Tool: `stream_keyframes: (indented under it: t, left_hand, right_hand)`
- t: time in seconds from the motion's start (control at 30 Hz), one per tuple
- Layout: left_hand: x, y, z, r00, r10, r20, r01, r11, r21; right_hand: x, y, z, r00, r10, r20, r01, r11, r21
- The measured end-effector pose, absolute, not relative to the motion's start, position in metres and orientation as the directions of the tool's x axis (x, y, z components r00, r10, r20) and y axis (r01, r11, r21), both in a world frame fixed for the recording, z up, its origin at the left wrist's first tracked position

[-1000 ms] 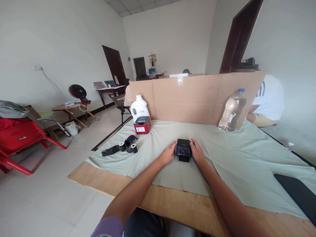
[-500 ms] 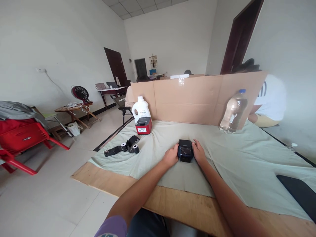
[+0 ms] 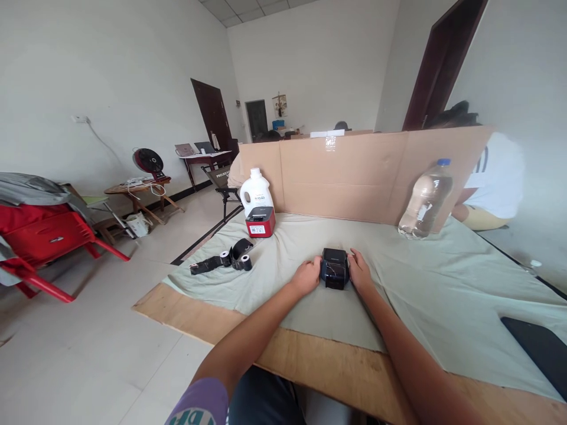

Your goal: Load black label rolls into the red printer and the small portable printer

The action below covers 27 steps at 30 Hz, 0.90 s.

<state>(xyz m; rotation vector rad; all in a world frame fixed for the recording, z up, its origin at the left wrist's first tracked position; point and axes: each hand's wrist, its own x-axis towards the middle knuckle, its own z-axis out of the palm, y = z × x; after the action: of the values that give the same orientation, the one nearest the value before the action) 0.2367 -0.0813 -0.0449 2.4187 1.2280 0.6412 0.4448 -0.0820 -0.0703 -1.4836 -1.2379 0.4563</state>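
Note:
A small black printer (image 3: 335, 268) sits on the pale green cloth (image 3: 425, 277) near the middle of the table. My left hand (image 3: 306, 276) curls against its left side. On the other side my right hand (image 3: 359, 273) presses its fingers to the right wall of the device. Both hands grip it where it rests on the cloth.
Black paper rolls (image 3: 234, 260) lie to the left. A red printer (image 3: 260, 222) and a white jug (image 3: 255, 190) stand at the back left, a water bottle (image 3: 424, 200) at the back right. A cardboard screen (image 3: 354, 175) borders the far edge; a person (image 3: 496, 183) sits behind. A black pad (image 3: 538, 349) lies right.
My left hand has closed its fingers from flat to curled against the printer. The camera has shifted slightly; the printer stays where it was.

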Motion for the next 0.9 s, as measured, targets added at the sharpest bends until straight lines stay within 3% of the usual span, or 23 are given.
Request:
stream_keyframes:
  t: [0.27,0.33,0.9]
  left_hand:
    - [0.247,-0.092,-0.029,0.549,0.809,0.213,0.790,-0.585,0.186]
    - [0.246,-0.091,-0.027,0.563,0.807,0.178,0.794,-0.588,0.157]
    - [0.243,-0.084,-0.028,0.570,0.810,0.141,0.773,-0.586,0.243]
  right_hand:
    - [0.442,-0.083,-0.065,0.389,0.875,0.288,0.454,0.090,-0.886]
    - [0.442,-0.083,-0.065,0.390,0.875,0.287,0.458,0.086,-0.885]
    - [0.441,-0.080,-0.068,0.399,0.875,0.275,0.440,0.080,-0.894]
